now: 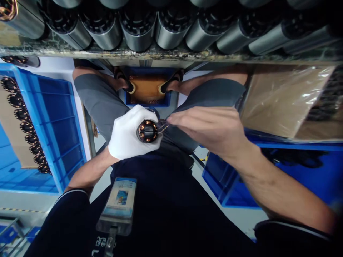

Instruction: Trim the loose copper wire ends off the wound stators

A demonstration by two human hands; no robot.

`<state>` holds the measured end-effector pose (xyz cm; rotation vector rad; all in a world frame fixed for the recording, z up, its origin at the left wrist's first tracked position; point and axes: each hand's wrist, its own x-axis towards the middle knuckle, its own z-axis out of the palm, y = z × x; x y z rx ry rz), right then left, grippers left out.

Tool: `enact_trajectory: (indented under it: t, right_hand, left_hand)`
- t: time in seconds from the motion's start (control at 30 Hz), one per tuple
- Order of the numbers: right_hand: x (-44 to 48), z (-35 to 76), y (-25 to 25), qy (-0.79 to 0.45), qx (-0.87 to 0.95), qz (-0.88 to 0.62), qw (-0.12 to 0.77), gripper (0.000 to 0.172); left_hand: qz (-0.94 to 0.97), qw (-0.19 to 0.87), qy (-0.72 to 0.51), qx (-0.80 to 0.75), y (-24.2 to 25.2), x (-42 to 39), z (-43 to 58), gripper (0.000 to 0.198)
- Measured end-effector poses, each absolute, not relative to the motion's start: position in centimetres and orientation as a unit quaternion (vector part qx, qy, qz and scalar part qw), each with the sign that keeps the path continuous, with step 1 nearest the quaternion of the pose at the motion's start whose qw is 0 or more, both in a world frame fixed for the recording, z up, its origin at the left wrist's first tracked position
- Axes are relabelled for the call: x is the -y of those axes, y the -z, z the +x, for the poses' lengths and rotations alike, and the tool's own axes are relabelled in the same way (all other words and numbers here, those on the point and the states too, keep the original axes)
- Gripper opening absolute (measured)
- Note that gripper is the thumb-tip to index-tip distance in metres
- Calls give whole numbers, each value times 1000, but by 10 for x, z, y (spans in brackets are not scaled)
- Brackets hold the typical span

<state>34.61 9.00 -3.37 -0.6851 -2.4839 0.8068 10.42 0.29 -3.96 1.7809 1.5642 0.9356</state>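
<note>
My left hand [134, 134], in a white glove, is closed around a motor stator [148, 131]. The stator's round end, with copper windings around a dark core, faces up towards me. Thin wire leads [162, 125] stick out from its right side. At those leads my bare right hand [206, 128] has its fingers pressed together, with the fingertips at the wire ends. The stator's lower body is hidden by the glove. Both hands are above my lap.
Along the bench edge [150, 54] stand several metal motor cylinders [139, 37]. To the left, a blue crate [57, 117] holds rows of copper-wound stators [26, 127] on cardboard. A plastic-covered cardboard box [278, 100] and another blue crate [227, 178] are at right. A blue bin [147, 103] sits between my feet.
</note>
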Motion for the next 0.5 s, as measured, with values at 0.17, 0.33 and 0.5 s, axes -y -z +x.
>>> enact_trajectory:
  t: [0.17, 0.33, 0.5]
  right_hand:
    - [-85, 337, 28, -396, 862, -300, 104, 63]
    - [-89, 327, 23, -462, 847, -261, -31, 19]
    - [-103, 333, 2, -533, 809, -242, 55, 28]
  left_hand:
    - [765, 178, -211, -582, 44, 3, 106, 23]
    - [760, 191, -234, -575, 40, 3, 111, 23]
    - [708, 242, -402, -528, 42, -9, 101, 39]
